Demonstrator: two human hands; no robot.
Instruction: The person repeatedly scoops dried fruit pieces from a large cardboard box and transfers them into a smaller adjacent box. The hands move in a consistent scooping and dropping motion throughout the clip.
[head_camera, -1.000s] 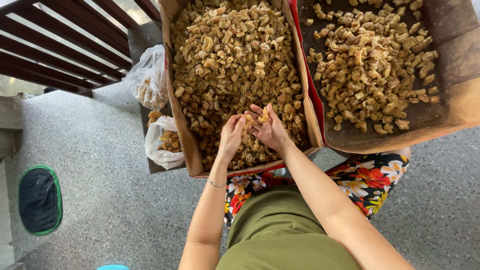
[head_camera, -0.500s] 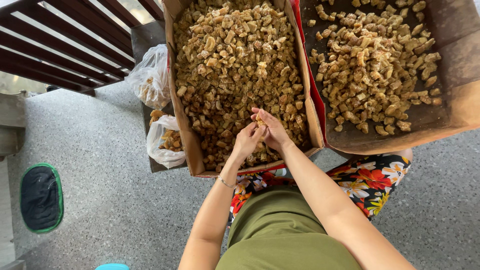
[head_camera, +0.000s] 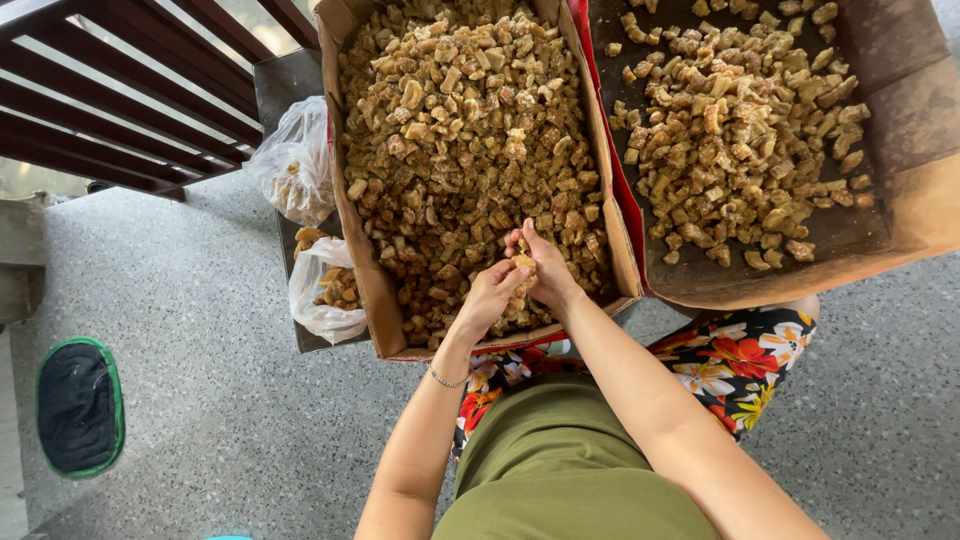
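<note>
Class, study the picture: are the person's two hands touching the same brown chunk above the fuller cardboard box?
Touching. The head view shows the left hand and right hand both pinching the brown chunk, fingertips closed on it.

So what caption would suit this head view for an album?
Both hands, left and right, hold a brown chunk over a full cardboard box, beside a second box and two bags.

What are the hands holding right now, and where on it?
Both the left hand and right hand pinch one brownish chunk between their fingertips, at its opposite sides, above the fuller cardboard box.
</note>
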